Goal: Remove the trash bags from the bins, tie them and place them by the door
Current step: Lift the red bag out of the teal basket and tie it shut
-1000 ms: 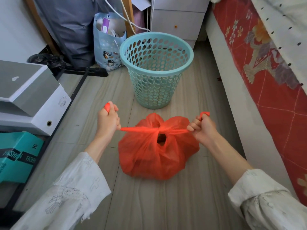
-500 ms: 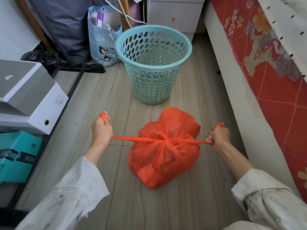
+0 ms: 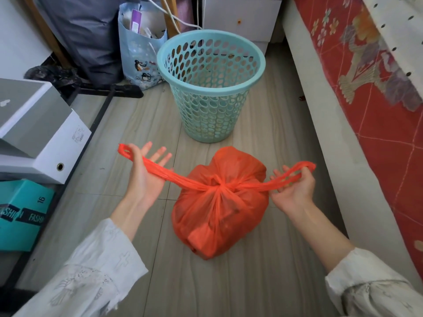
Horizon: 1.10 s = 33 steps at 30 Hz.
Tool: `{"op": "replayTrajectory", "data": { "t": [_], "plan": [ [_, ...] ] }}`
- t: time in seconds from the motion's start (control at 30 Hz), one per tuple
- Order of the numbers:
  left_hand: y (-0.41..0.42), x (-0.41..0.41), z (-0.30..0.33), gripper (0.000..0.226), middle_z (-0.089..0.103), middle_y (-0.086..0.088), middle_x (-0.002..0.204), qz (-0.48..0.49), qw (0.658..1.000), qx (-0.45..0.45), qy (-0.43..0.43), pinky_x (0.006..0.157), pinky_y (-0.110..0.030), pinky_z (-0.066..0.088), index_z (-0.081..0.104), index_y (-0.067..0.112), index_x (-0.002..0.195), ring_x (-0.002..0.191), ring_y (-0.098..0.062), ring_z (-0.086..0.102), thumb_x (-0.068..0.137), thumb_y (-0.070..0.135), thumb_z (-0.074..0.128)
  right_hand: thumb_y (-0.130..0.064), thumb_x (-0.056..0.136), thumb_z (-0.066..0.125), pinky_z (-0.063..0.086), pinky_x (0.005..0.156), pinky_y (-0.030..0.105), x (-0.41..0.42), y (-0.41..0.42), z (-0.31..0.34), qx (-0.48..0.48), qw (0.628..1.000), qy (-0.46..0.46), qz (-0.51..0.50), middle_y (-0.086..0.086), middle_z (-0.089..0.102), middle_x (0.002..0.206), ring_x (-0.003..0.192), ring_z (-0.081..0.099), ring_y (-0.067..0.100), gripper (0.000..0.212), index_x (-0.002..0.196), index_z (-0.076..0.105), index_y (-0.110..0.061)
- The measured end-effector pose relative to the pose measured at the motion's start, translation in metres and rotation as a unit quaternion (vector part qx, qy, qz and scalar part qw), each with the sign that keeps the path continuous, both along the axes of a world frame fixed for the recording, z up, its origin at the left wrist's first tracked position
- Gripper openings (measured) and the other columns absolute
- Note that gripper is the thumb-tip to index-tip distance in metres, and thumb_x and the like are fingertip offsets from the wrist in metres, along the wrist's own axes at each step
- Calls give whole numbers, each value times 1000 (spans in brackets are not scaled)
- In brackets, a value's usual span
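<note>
An orange trash bag (image 3: 219,209) sits on the floor in front of me, its neck knotted once at the top. Its two handles stretch out sideways from the knot. My left hand (image 3: 146,177) is palm up with fingers spread, and the left handle (image 3: 158,171) lies across the palm with its loop end past the thumb. My right hand (image 3: 295,191) is also palm up with fingers spread, its thumb hooked over the right handle (image 3: 295,173). The teal perforated bin (image 3: 210,85) stands just behind the bag with no liner in it.
A bed with a red patterned cover (image 3: 370,115) runs along the right. White and teal boxes (image 3: 39,138) are stacked at the left. A blue penguin-print bag (image 3: 139,53) and a white drawer unit (image 3: 240,17) stand behind the bin.
Both hands were fists pulling the handles taut. They have opened with palms up, the handles now sag slightly, and the knot sits tight on the bag.
</note>
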<state>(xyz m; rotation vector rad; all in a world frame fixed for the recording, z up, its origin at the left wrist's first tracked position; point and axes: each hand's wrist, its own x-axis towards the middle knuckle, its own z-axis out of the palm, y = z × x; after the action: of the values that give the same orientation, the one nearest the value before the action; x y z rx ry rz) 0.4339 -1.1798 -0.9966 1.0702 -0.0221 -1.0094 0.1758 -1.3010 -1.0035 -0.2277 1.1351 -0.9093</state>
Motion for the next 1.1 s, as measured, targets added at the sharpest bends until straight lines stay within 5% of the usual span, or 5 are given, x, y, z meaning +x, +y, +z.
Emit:
{"op": "replayTrajectory", "data": {
  "t": [0.13, 0.37, 0.5, 0.7, 1.1],
  "plan": [
    [-1, -32, -5, 46, 48, -5, 121, -17, 996, 33, 78, 92, -40, 39, 39, 17, 130, 116, -22, 48, 94, 45, 36, -56, 90, 34, 28, 114, 40, 12, 4, 8, -7, 998, -53, -11, 18, 39, 144, 135, 37, 28, 58, 122, 47, -10],
    [-10, -76, -24, 10, 70, 1, 67, -52, 998, 26, 21, 68, -21, 54, 57, 11, 88, 72, -10, 66, 88, 3, 50, -59, 82, 51, 35, 107, 36, 32, 12, 8, 5, 1000, -30, 0, 8, 55, 112, 116, 49, 19, 56, 115, 53, -13],
    [-8, -79, -33, 26, 70, 2, 60, -14, 998, 50, -18, 67, -19, 53, 59, 10, 78, 64, -8, 64, 95, 14, 41, -19, 89, 47, 42, 95, 26, 36, 20, 1, -20, 1000, -16, 5, 5, 57, 91, 89, 55, 15, 14, 81, 55, -11],
    [-8, -73, -24, 40, 54, 4, 42, 5, 999, 12, 37, 68, -30, 49, 45, 14, 69, 52, -13, 62, 98, 36, 29, -19, 92, 48, 46, 96, 49, 40, 20, -34, -145, 960, 205, 124, 7, 65, 73, 78, 60, 22, 28, 67, 58, -15],
    [-7, -47, 2, 47, 23, 10, 35, -66, 995, -66, 40, 34, -14, 26, 30, 20, 59, 29, -5, 21, 96, 47, 22, -24, 101, 25, 49, 57, 27, 72, 42, 19, -274, 935, -1, 226, -4, 39, 36, 38, 53, 16, 43, 61, 33, -12]
  ]
}}
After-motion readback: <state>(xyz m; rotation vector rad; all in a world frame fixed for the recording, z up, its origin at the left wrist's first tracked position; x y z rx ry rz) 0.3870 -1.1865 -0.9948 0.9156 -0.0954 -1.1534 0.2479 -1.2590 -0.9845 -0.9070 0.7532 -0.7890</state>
